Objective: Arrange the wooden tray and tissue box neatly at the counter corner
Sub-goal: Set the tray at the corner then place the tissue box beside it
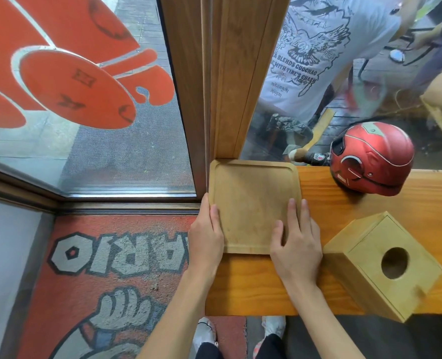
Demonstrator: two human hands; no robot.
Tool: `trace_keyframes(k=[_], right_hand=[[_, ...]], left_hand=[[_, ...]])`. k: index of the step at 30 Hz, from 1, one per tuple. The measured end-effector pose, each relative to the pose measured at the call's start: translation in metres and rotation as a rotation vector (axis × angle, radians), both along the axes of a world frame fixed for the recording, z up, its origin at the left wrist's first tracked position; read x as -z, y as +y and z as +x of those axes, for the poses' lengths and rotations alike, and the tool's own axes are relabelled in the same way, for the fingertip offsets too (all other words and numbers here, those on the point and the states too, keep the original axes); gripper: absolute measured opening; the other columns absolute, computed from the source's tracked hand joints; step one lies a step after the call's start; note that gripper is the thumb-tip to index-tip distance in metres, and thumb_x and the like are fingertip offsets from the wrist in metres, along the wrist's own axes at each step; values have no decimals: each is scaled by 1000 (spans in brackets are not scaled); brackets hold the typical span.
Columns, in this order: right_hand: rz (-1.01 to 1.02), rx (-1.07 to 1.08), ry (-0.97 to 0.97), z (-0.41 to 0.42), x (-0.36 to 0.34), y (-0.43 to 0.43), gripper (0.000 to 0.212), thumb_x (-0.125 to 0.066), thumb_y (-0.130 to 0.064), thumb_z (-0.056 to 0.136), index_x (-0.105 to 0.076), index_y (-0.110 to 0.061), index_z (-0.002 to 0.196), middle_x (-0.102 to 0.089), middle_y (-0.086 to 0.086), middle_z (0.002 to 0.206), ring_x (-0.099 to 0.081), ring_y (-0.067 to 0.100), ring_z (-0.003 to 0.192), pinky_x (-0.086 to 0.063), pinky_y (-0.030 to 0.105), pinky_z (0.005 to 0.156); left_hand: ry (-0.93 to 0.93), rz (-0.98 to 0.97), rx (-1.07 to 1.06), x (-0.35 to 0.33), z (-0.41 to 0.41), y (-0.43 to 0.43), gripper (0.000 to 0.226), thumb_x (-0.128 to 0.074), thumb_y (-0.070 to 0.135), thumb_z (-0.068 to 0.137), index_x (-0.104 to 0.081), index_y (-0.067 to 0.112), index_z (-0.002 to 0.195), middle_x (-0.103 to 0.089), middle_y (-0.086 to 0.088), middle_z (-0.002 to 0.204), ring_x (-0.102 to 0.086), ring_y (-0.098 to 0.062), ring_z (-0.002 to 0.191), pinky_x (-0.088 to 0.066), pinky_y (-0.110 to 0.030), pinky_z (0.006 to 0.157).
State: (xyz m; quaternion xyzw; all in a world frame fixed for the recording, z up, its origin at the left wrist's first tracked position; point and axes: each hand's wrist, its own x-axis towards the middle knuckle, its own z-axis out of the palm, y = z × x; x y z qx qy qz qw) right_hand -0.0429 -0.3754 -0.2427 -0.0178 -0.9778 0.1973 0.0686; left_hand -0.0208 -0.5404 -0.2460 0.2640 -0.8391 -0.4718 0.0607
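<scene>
Both hands lie open on a wooden tray (251, 203) at the worktop (253, 283) corner: left hand (206, 239) along its edge, right hand (296, 244) flat; tissue box (380, 265) lower right.

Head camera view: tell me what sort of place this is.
Probably a street-front café or eatery: a wooden counter runs along a window, with a wooden tray, a wooden tissue box, and a printed floor mat at the entrance.
</scene>
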Motion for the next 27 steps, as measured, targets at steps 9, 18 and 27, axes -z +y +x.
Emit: trace_keyframes(k=[9,18,27], right_hand=[[-54,12,-14,0,1,1,55,-47,-33,94,-49,-14,146,-42,13,155,-50,34,130,-46,41,101],[-99,-273,-151,35,-11,24,65,-56,-47,92,-39,-26,152,-12,7,167,-8,27,154,-23,40,116],[-66,-240,-147,56,-5,23,51,-49,-35,97,-47,-25,147,-34,10,160,-9,32,154,-37,50,113]], left_hand=[[-73,99,-59,2,-5,4,49,-32,31,108,-37,15,154,-67,-11,132,-64,-30,118,-50,-38,95],[-12,-104,348,-23,50,-6,66,-48,44,99,-19,38,158,-5,13,169,-6,-5,155,-14,-25,119],[-107,-370,303,-8,70,20,62,-59,36,95,-40,24,153,-18,-4,168,-70,-34,113,-64,-41,62]])
